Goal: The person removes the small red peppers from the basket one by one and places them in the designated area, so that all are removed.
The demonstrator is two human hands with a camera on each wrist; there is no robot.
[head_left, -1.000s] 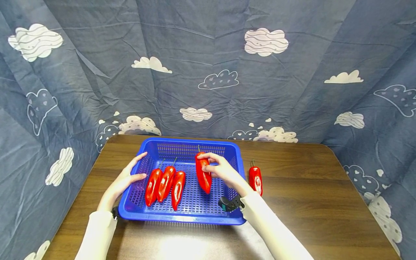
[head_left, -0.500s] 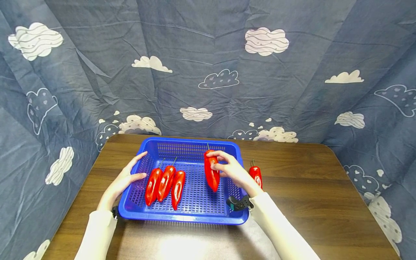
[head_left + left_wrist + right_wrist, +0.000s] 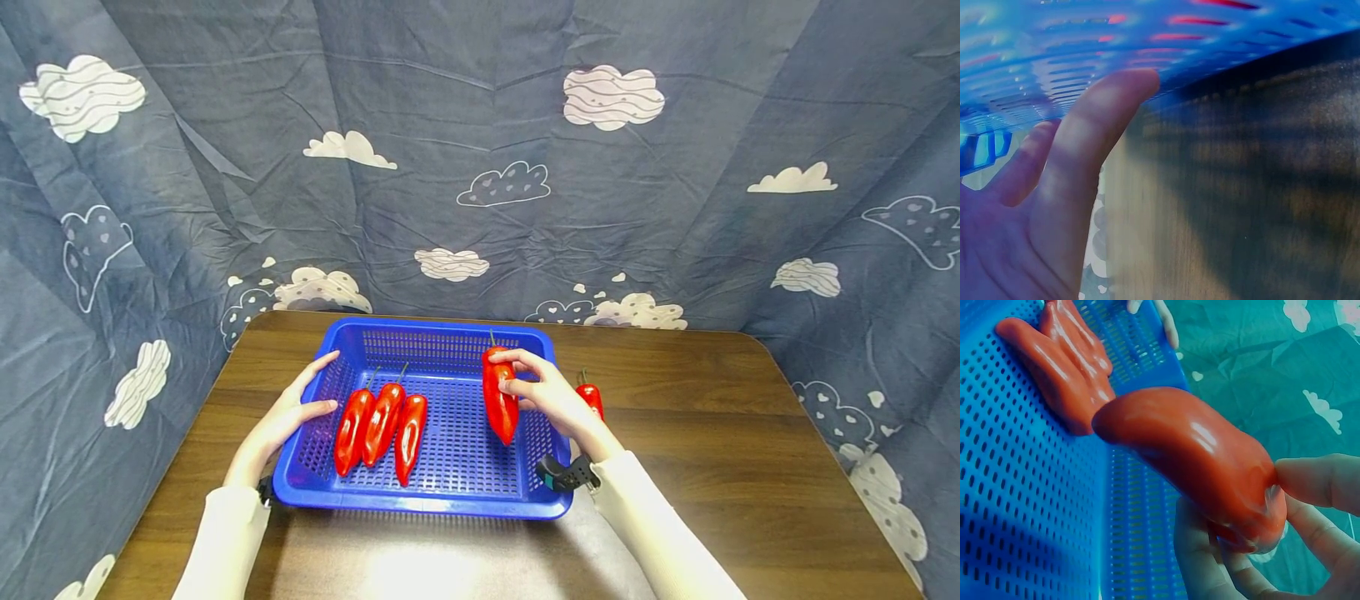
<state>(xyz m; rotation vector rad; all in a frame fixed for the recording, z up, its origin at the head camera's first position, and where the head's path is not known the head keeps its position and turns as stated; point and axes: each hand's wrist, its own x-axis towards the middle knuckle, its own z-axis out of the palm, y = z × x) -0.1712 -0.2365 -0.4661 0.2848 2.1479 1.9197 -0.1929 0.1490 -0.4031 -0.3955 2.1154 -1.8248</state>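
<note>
In the head view, my right hand (image 3: 551, 392) pinches a long red pepper (image 3: 501, 408) by its upper part, at the right side of the blue plastic basket (image 3: 420, 505). The right wrist view shows thumb and fingers around the glossy pepper (image 3: 1191, 437). Whether its tip touches the basket floor cannot be told. At the basket's left side, my left hand (image 3: 285, 412) has its thumb and fingers extended over the rim. Seen from the left wrist, the thumb (image 3: 1085, 137) lies straight along the slotted wall (image 3: 1035, 62). Three more red peppers (image 3: 385, 425) lie side by side in the basket's left half.
Another red pepper (image 3: 590, 396) lies on the wooden table (image 3: 712, 433) right of the basket, partly hidden behind my right hand and wrist. A grey curtain with cloud prints (image 3: 420, 125) hangs behind the table. A black strap (image 3: 573, 475) circles the right wrist.
My right hand has moved right with the pepper, from mid-right of the basket toward its right wall, covering more of the pepper outside. The left hand and the other peppers stay put.
</note>
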